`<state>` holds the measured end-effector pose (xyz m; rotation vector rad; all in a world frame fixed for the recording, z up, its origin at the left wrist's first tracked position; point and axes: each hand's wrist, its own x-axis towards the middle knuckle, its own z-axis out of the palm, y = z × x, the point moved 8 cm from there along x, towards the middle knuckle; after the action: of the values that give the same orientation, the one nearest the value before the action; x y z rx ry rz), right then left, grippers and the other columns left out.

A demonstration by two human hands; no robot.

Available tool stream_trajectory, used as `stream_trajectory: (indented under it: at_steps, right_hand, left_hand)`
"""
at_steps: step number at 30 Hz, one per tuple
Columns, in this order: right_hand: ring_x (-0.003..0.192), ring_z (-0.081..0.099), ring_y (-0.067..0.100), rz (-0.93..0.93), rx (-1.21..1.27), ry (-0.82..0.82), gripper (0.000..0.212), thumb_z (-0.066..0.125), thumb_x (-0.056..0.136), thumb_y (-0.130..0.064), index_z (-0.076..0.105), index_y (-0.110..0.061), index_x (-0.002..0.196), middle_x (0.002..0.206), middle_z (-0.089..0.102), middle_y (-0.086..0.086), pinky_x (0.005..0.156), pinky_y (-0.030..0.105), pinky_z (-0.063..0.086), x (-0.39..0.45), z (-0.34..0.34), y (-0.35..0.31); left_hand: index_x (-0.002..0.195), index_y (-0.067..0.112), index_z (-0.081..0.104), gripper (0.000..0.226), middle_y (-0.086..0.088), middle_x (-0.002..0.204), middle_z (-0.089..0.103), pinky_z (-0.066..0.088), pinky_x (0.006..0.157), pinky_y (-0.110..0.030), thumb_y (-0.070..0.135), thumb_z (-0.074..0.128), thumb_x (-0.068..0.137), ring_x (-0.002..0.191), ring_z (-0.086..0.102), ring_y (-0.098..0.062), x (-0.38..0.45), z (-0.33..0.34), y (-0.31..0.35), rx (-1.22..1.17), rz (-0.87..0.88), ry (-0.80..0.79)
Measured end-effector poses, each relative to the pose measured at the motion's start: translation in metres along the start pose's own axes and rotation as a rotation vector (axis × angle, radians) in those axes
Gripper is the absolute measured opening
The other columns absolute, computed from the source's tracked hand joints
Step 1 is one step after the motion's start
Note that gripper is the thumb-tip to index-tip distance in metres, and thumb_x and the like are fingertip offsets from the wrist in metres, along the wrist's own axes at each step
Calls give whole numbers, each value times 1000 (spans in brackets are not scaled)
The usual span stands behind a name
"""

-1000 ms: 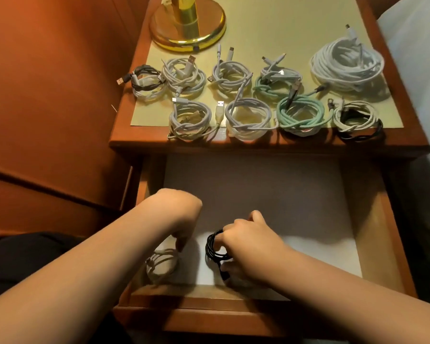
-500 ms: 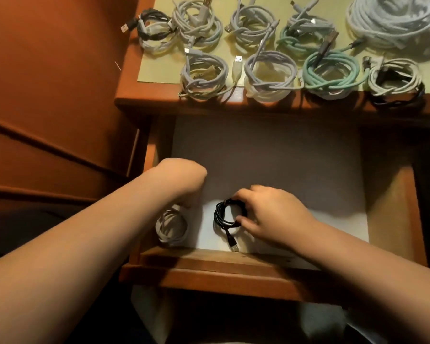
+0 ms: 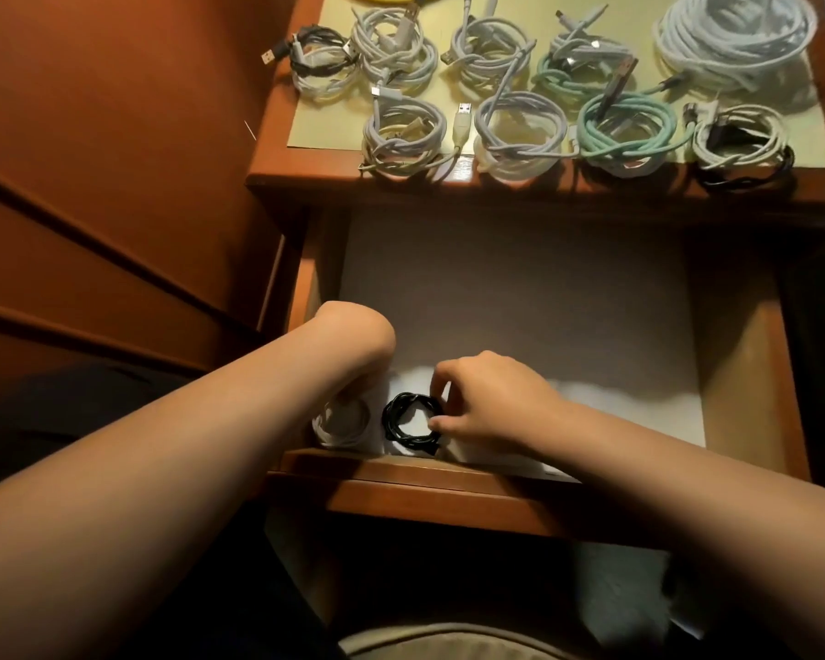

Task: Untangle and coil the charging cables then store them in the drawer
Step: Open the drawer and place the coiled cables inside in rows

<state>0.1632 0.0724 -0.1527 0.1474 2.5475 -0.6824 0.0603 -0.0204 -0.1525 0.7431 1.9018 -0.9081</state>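
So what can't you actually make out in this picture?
- Left hand: head view, fingers hidden behind its own wrist; grip unclear.
- White coil in the drawer: partly covered by that hand.
- Black coil: its near edge is hidden by the drawer front; right hand touches it.
- Big white coil: cut off by the top edge.

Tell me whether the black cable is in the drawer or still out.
In. The coiled black cable lies on the drawer floor near its front wall, beside a white coil; the right hand pinches it.
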Motion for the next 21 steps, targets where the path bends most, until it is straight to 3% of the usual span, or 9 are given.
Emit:
stream_trajectory:
  at_steps: [4, 8, 10, 13, 17, 21]
  right_hand:
    - [102, 66, 17, -27, 79, 2, 28, 73, 89, -42, 63, -37, 114, 99, 76, -14, 78, 35, 54, 0, 5, -5]
    - [100, 67, 17, -54, 94, -6, 29, 76, 87, -39, 65, -37, 114, 95, 77, -14, 79, 36, 55, 1, 6, -8]
    - [96, 66, 16, -65, 80, -11, 28, 77, 86, -42, 66, -37, 112, 90, 74, -15, 75, 34, 54, 2, 4, -7]
    - [91, 65, 14, -90, 46, -37, 28, 72, 90, -54, 68, -35, 110, 86, 68, -16, 71, 33, 49, 5, -6, -10]
    - [88, 69, 14, -81, 45, 102, 28, 67, 92, -55, 73, -31, 104, 86, 70, -13, 77, 35, 57, 4, -57, -7]
    - [74, 64, 7, -116, 67, 372, 17, 69, 93, -46, 74, -31, 100, 78, 68, -15, 72, 32, 56, -11, -120, -17]
  left_hand:
    - [107, 21, 70, 25, 3, 83, 57, 50, 79, -31, 34, 81, 88, 75, 57, -16, 1, 1, 7, 7, 3, -57]
    - [117, 24, 69, 39, 3, 89, 54, 45, 62, -32, 30, 85, 82, 88, 56, -20, -3, -3, 14, 67, 34, 3]
    - [101, 18, 70, 26, 2, 83, 56, 51, 68, -32, 28, 85, 83, 77, 58, -18, -4, -8, 13, 26, 22, 15]
    - [70, 20, 53, 34, 0, 72, 55, 55, 73, -34, 23, 84, 82, 68, 58, -20, -19, -34, 4, -72, 65, 212]
    - [79, 19, 73, 13, 3, 64, 70, 63, 70, -37, 29, 80, 76, 65, 69, -17, -47, -70, -24, -320, 119, 515]
    - [76, 23, 75, 20, 4, 72, 72, 56, 68, -30, 41, 79, 83, 72, 67, -11, -76, -90, -64, -574, 178, 708]
